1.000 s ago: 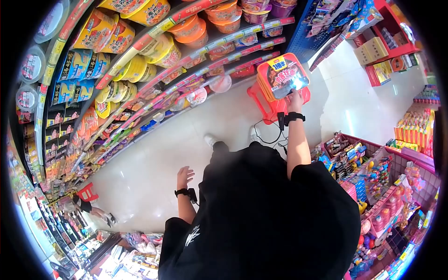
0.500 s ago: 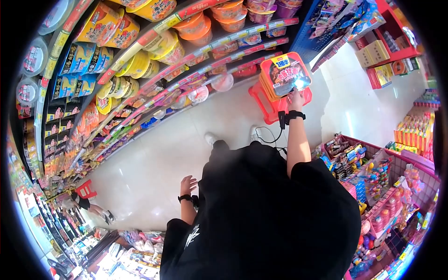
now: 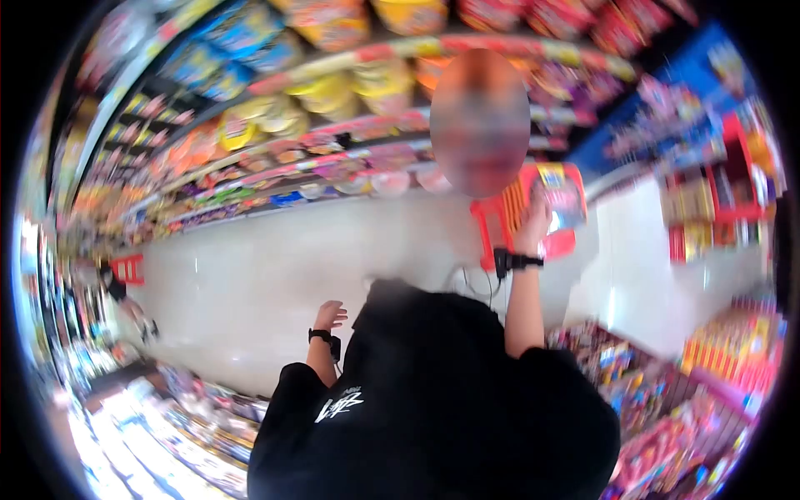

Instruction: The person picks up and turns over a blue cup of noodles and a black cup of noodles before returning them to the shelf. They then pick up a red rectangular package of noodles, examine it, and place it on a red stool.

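My right hand [image 3: 536,220], blurred by motion, lies at the near side of a stack of orange-red instant noodle boxes [image 3: 560,188]; how its fingers are set on the boxes I cannot tell. The top box has a picture lid with a yellow label. Beneath and beside the stack shows a red plastic stool [image 3: 492,237]. My left hand [image 3: 332,315] hangs over the pale floor, fingers apart, with nothing in it. Each wrist wears a black strap with a small device, and a thin cable loops near the right one.
Shelves of tub noodles [image 3: 383,87] curve along the far side; a blurred oval [image 3: 480,121] hides part of them. A bin of small packaged goods [image 3: 592,354] stands close on my right. Far left are a person [image 3: 125,296] and another red stool [image 3: 127,269].
The whole view has swung, so shelves and stool sit elsewhere in it. My right hand overlaps more of the noodle box stack. My left hand still hangs apart from everything.
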Motion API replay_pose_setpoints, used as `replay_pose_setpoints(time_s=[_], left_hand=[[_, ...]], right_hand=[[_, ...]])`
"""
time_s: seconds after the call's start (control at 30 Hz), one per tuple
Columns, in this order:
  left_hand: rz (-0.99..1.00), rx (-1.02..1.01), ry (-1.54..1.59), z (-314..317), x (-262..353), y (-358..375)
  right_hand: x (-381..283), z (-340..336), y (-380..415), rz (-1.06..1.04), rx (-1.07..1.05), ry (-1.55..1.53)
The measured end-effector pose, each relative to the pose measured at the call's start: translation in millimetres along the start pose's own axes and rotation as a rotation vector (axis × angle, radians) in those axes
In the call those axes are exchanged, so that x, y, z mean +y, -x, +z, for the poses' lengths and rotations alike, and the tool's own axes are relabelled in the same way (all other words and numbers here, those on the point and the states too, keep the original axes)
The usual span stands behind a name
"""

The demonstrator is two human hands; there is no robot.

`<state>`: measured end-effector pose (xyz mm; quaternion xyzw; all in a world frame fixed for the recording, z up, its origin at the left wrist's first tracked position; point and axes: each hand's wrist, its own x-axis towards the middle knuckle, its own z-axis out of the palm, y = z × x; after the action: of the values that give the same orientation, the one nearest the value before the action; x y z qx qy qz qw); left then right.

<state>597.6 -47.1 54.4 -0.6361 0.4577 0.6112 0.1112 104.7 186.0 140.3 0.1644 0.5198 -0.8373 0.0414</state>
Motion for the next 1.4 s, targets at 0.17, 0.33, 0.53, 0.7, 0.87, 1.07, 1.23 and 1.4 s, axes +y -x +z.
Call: replay_pose_setpoints(time_s=[0.17,0.33,0.53,0.7,0.87,1.07,1.23,1.4], left_hand=[[0.161,0.076,0.067,-26,-1,-22],[0.162,0.172,0.307,-61,-42,-26],[0.01,0.312,0.734,-88,-146,-26],[-0.08,0.476,0.947,-105,-187,-10],[0.033,0.641,0.973,-164,-174,10],[0.295,0.823,0.846,-282,-90,19],[0.543,0.918,0.718,-359,21,33],[0.755,0.839,0.537,-419,152,74]], right_hand=[[11,72,52,0.066,-0.297,0.0],[28,179,117,0.13,-0.545,0.0],[56,301,213,0.149,-0.892,0.066],[88,384,287,0.176,-1.061,0.076],[115,429,357,0.253,-1.266,0.044],[117,469,402,0.116,-1.391,0.086],[124,513,422,0.049,-1.513,0.004],[127,561,436,0.003,-1.639,-0.12]])
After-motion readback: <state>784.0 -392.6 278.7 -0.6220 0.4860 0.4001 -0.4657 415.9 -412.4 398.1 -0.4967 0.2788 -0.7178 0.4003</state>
